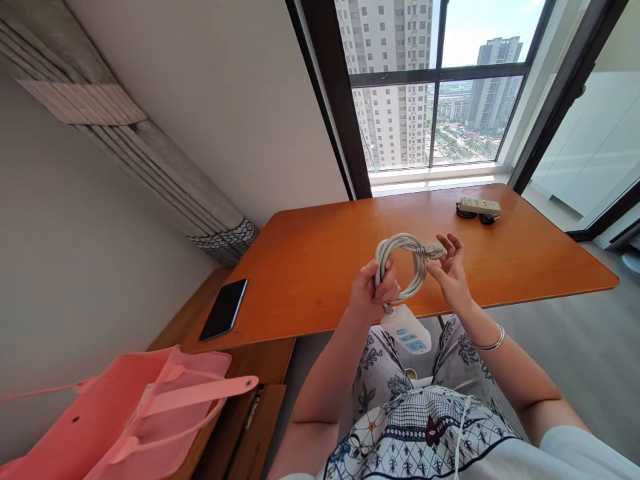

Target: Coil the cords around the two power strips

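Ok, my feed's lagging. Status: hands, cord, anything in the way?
Left hand gripping coiled cord, white power strip hanging below. Right hand at plug end, grip unclear. Beige strip and phone on table, clear of hands.

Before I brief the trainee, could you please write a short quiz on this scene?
1. Where is the white power strip?
A) On the table
B) Just below the left hand
C) In the pink bag
2. True or false: the phone lies nearer the pink bag than the beige power strip does.
3. Fill in: the bracelet is on the ____ wrist.
Key: 1 B; 2 true; 3 right.
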Available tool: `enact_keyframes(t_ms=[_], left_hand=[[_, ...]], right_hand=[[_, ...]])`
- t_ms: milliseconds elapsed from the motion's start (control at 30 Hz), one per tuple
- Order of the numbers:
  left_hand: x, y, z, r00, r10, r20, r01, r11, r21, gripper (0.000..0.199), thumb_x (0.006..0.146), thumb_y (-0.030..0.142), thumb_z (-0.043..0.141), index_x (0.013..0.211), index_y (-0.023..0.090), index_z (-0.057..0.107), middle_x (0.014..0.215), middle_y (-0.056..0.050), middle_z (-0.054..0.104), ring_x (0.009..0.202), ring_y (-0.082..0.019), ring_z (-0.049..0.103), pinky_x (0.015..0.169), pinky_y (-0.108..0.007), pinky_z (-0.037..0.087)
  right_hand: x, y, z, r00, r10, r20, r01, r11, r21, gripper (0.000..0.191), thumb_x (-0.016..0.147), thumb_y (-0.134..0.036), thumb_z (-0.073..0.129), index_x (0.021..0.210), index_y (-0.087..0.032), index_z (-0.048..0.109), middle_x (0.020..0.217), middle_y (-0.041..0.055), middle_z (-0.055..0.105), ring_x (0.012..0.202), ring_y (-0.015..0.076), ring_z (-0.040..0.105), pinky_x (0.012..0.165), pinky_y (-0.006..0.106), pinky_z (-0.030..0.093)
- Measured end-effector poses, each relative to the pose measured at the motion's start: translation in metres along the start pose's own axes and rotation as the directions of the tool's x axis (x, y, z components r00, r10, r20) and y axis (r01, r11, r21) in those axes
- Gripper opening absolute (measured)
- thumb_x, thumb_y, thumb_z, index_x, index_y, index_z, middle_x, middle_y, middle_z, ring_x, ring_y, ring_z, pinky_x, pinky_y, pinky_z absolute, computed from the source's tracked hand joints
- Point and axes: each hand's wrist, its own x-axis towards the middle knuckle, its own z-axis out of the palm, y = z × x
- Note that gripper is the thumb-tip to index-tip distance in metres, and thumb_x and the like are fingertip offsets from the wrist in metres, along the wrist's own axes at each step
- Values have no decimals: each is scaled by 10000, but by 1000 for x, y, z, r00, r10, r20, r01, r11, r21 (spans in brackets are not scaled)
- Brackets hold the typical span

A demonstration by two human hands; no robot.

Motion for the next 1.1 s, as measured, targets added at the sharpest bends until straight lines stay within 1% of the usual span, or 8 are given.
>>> enact_keyframes(t_ms=[167,300,433,533,633,767,933,1100], left_hand=[[1,-7,-3,1000,-27,1,27,1000,6,307,838,449,643,764,210,464,374,132,291,269,-46,143,360,-213,160],[0,-8,-1,998,-13,58,10,999,49,370,755,481,731,761,214,475,376,115,370,263,-61,220,348,-223,190],[0,0,5,996,84,-24,-84,996,33,354,747,443,748,763,207,485,378,133,322,266,-42,166,353,-207,186],[3,7,7,969,214,-123,-214,977,16,297,772,395,721,776,211,489,389,144,268,277,-38,132,364,-202,192],[6,11,4,930,301,-210,-300,953,36,246,818,375,664,769,217,481,401,135,257,288,-49,147,374,-207,201],[9,17,-5,894,356,-271,-344,934,93,274,798,380,687,738,212,480,412,111,313,338,-66,263,408,-203,248],[7,17,-12,933,245,-263,-250,968,15,247,807,369,660,726,209,492,397,106,274,370,-79,284,445,-197,296],[7,1,-11,979,-23,-201,-11,986,-165,253,799,373,639,714,208,468,388,121,188,339,-66,196,397,-171,262]], right_hand=[[1,0,10,880,415,232,-469,837,280,641,657,-706,779,1064,-254,575,1040,59,687,832,198,661,737,346,570],[6,-4,13,881,417,224,-472,817,332,534,653,-668,812,885,-223,629,856,22,674,666,139,585,663,299,549],[-4,-1,11,867,382,321,-463,856,232,673,666,-742,755,1119,-263,623,1136,84,684,961,225,654,850,374,543],[-21,3,5,726,385,570,-450,893,-31,859,642,-729,776,1317,-252,542,1285,111,629,1157,265,604,970,398,486],[-35,1,-3,564,460,686,-246,886,-393,894,575,-488,902,1332,-198,525,1260,100,639,1132,272,602,963,386,475],[-36,-15,-19,708,427,562,-10,803,-597,466,717,-230,770,1150,-192,602,1071,56,703,924,221,644,813,335,498],[-12,-38,-39,932,42,359,115,907,-406,365,729,-307,803,1054,-242,648,1002,35,708,923,217,642,861,347,507],[17,-43,-28,976,-72,205,96,989,-113,596,615,-469,900,1115,-282,634,1142,61,687,1078,264,626,999,425,492]])
